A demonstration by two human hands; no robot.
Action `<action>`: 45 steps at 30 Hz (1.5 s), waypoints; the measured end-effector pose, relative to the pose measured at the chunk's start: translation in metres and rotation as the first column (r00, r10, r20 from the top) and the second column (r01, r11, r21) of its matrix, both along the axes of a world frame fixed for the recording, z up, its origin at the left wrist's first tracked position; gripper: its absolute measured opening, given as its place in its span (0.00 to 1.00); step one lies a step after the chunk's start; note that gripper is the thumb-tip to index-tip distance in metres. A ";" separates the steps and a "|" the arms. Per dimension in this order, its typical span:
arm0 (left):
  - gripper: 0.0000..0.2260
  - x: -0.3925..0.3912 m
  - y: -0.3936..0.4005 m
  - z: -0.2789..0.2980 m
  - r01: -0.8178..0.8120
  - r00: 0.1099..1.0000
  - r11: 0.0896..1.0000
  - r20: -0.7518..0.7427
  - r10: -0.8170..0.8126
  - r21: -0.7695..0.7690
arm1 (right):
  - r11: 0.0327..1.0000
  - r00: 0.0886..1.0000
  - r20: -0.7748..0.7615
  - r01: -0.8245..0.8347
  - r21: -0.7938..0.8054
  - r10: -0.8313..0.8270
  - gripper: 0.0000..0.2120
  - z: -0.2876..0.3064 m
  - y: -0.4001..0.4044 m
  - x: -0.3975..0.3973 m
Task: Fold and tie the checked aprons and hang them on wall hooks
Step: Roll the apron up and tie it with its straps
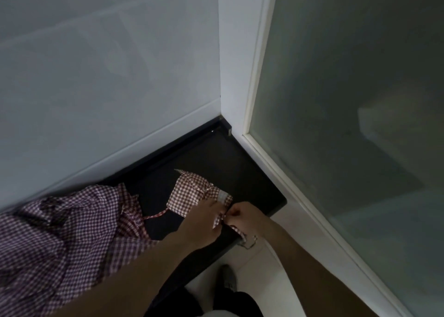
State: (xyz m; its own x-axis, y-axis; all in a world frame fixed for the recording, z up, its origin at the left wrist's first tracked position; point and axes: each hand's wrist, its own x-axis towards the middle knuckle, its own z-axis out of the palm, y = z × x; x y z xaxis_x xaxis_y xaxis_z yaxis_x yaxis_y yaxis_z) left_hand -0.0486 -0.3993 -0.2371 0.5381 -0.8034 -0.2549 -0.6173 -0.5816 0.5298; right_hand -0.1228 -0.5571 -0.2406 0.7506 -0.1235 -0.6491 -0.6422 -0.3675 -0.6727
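Note:
A folded red-and-white checked apron (pixel 189 193) lies as a small bundle on a black counter (pixel 252 180). Its checked strap (pixel 219 219) runs from the bundle's near end between my two hands. My left hand (pixel 200 223) lies over the near edge of the bundle and pinches the strap. My right hand (pixel 242 217) pinches the strap's other part just to the right, with a loose end trailing off the counter edge. A thin strap tail (pixel 156 214) lies on the counter to the left.
A heap of unfolded checked aprons (pixel 60 232) covers the counter's left part. A white tiled wall (pixel 108 76) stands behind, and a frosted glass door (pixel 360 100) in a white frame on the right. Pale floor and a foot (pixel 229 278) show below.

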 end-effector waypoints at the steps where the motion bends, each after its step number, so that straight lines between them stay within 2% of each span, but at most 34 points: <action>1: 0.13 -0.001 0.000 -0.002 0.007 1.000 1.000 0.010 -0.007 -0.002 | 1.000 0.999 -0.033 -0.013 0.021 0.014 0.05 0.004 0.001 0.000; 4: 0.09 -0.004 -0.005 0.002 -0.019 1.000 1.000 0.013 0.019 -0.007 | 0.994 0.998 -0.058 -0.019 0.109 0.026 0.08 0.021 0.000 -0.007; 7: 0.09 -0.003 -0.007 0.007 -0.024 1.000 0.998 -0.006 0.024 0.055 | 0.993 1.000 0.006 -0.017 0.114 0.016 0.13 0.028 -0.005 -0.016; 11: 0.10 -0.001 -0.002 0.007 -0.069 0.992 0.996 -0.101 0.074 0.057 | 0.984 0.994 0.058 0.078 0.159 -0.088 0.10 0.023 -0.015 -0.028; 14: 0.10 0.000 -0.006 0.014 -0.289 0.948 0.957 -0.128 0.292 0.041 | 0.961 0.981 0.053 0.172 0.219 -0.187 0.04 0.026 -0.018 -0.032; 18: 0.12 0.006 -0.010 0.023 -0.569 0.797 0.823 -0.254 0.548 -0.011 | 0.981 0.982 0.099 0.146 0.125 -0.159 0.05 0.033 -0.020 -0.032; 21: 0.14 0.011 -0.008 0.032 -0.693 0.685 0.718 -0.361 0.632 -0.058 | 0.982 0.974 0.159 0.144 0.121 -0.163 0.06 0.036 -0.022 -0.029; 25: 0.14 0.022 -0.007 0.045 -0.810 0.543 0.582 -0.473 0.694 -0.076 | 0.957 0.932 0.240 0.235 0.168 -0.271 0.05 0.038 -0.025 -0.021; 29: 0.11 0.030 -0.005 0.054 -0.940 0.176 0.332 -0.724 0.667 0.077 | 0.932 0.875 0.325 0.319 0.172 -0.360 0.04 0.037 -0.026 -0.011; 31: 0.08 0.032 -0.001 0.053 -0.954 0.104 0.278 -0.747 0.657 0.112 | 0.915 0.843 0.356 0.369 0.162 -0.403 0.04 0.032 -0.021 -0.004; 34: 0.08 0.033 0.007 0.051 -0.962 0.094 0.252 -0.749 0.656 0.100 | 0.901 0.820 0.373 0.397 0.174 -0.434 0.04 0.024 -0.012 0.006; 39: 0.08 0.040 0.025 0.045 -0.977 0.078 0.203 -0.768 0.636 0.068 | 0.900 0.836 0.336 0.384 0.208 -0.434 0.06 0.019 0.003 0.024; 42: 0.13 0.046 0.029 0.046 -0.996 0.055 0.089 -0.801 0.596 -0.002 | 0.890 0.843 0.297 0.389 0.239 -0.449 0.05 0.015 0.009 0.035; 44: 0.13 0.045 0.031 0.047 -0.991 0.116 0.029 -0.737 0.666 -0.130 | 0.885 0.854 0.259 0.389 0.255 -0.450 0.06 0.014 0.011 0.038; 45: 0.12 0.045 0.032 0.048 -0.977 0.176 0.041 -0.674 0.717 -0.211 | 0.886 0.864 0.241 0.380 0.264 -0.442 0.06 0.013 0.012 0.040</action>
